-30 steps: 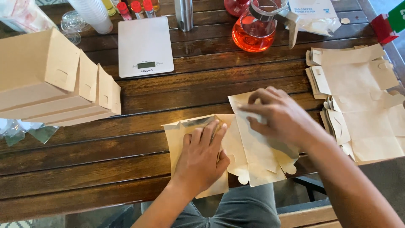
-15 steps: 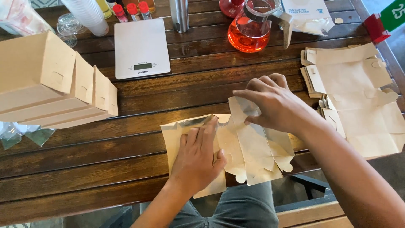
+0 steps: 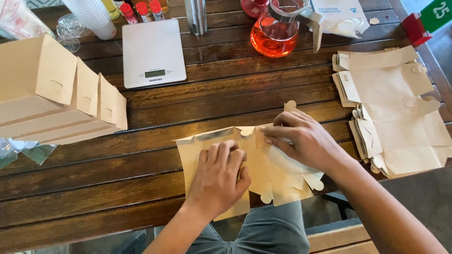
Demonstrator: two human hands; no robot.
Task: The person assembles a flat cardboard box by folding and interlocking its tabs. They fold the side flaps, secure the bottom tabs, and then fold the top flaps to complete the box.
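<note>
A flat tan cardboard box blank point(image 3: 278, 176) lies on the near edge of a dark wooden slat table point(image 3: 141, 155). My left hand point(image 3: 219, 176) presses flat on its left panel, fingers together. My right hand point(image 3: 303, 138) bends over the blank's upper right part and pinches a folded flap near the top edge; a rounded tab sticks up behind the fingers.
Several assembled tan boxes point(image 3: 52, 99) lean in a row at the left. A pile of flat blanks point(image 3: 395, 113) lies at the right. Behind stand a white kitchen scale point(image 3: 151, 51), a glass carafe with red liquid point(image 3: 278, 33), stacked cups point(image 3: 92, 16) and small bottles.
My right hand has come down and left with the flap, folding it toward the blank's top edge. My left hand stays pressed on the left panel.
</note>
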